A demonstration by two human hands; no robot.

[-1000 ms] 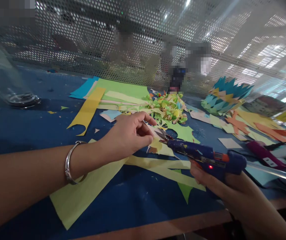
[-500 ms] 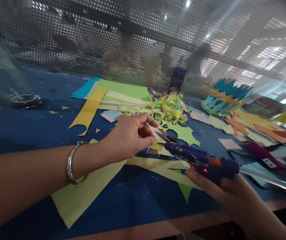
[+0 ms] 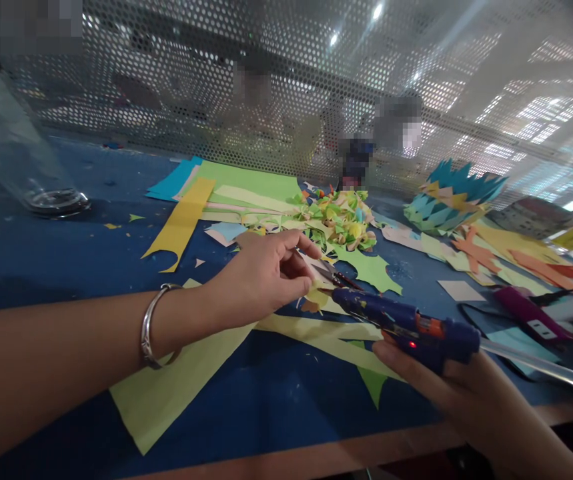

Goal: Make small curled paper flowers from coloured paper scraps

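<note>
My left hand point(image 3: 261, 280), with a silver bangle at the wrist, has its fingers curled and closed around the edge of a small yellow paper piece point(image 3: 320, 299). My right hand point(image 3: 441, 393) grips a dark blue glue gun point(image 3: 386, 312) with a red light lit and a clear glue stick point(image 3: 541, 369) out of its back. The gun's nozzle points left and is at the yellow piece; whether it touches cannot be made out. Behind the nozzle lie scissors point(image 3: 339, 275), partly hidden by my left hand. Pale yellow-green paper point(image 3: 166, 387) lies under my left forearm.
A heap of small cut paper pieces point(image 3: 349, 217) lies beyond my hands. Coloured sheets point(image 3: 256, 177) are behind, left of it. A glass bottle point(image 3: 31, 160) stands left. On the right are a layered paper crown point(image 3: 446, 200) and a purple power strip point(image 3: 526, 310) with cables.
The view has shifted very slightly. Both hands, the yellow paper piece and the glue gun keep nearly the same positions relative to each other.
</note>
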